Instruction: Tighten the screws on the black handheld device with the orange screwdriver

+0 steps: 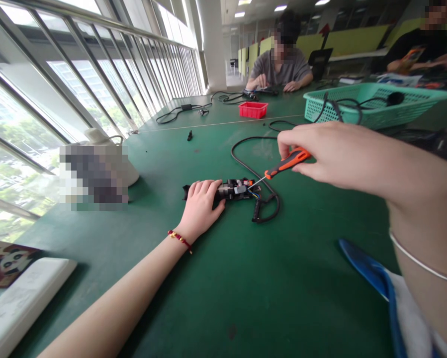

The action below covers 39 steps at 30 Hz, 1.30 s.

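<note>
A small black device (235,189) with its inner parts and coloured wires exposed lies on the green table (223,288). My left hand (201,205) rests on its left end, fingers curled over it. My right hand (320,151) grips an orange-and-black screwdriver (287,163), whose tip touches the exposed right part of the device. A black cable (259,201) runs from the device's right end and loops back across the table.
A teal basket (372,110) with cables stands at the back right, a small red tray (253,110) behind the device. A blurred white object (96,166) sits at the left. Two other people sit at the far end. A white board (22,303) lies near left.
</note>
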{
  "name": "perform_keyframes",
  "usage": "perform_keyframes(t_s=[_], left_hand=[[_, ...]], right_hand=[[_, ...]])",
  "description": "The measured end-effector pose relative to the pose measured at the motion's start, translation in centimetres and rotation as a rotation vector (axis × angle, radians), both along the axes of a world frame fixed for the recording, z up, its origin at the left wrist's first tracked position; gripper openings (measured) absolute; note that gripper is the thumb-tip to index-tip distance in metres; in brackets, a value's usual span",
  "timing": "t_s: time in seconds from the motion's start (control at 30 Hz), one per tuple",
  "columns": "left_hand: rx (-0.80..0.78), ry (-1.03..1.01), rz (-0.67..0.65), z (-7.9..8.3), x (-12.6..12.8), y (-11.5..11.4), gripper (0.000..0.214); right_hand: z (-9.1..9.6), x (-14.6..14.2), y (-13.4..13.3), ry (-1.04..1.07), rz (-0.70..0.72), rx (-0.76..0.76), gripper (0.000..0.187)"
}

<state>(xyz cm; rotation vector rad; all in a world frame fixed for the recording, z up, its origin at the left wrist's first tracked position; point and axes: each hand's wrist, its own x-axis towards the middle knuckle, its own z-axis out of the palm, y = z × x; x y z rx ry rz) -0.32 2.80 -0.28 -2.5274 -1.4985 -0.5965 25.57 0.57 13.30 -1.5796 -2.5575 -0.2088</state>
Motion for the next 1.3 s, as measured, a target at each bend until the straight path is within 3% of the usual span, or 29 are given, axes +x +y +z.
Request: perform_keyframes(t_s=[0.07,0.27,0.5,0.63,0.83,1.1,1.3], left_hand=[[-0.003,0.005,-0.001,0.0,0.0,0.0,0.04],[-0.004,0.008,0.003,0.1,0.0,-0.1,0.039],[0.001,0.036,0.008,0.0,0.0,0.0,0.041],[0.002,0.027,0.002,0.1,0.0,0.0,0.04],[-0.001,0.015,-0.001,0.0,0.0,0.0,0.039],[0.003,0.007,-0.004,0.0,-0.1,0.0,0.039],[0.004,0.017,-0.002,-0.1,-0.1,0.0,0.039]], right_hand=[[0.0,-0.2,-0.5,0.001,-0.022,0.0,0.007],[-0.5,0.3,-1.0,0.059,-0.102,-0.126,0.04],[-0.1,-0.1,-0.1,0.134,0.009,-0.042,0.018],[-0.3,0.2,0.1,0.162,-0.028,-0.027,0.019],[-0.2,0.0,-0.8,0.144,-0.041,-0.274,0.034],[-0.3,0.1,0.3,0.102,0.0,-0.047,0.037],[-0.5,0.3,0.2,0.122,-0.057,-0.142,0.03]])
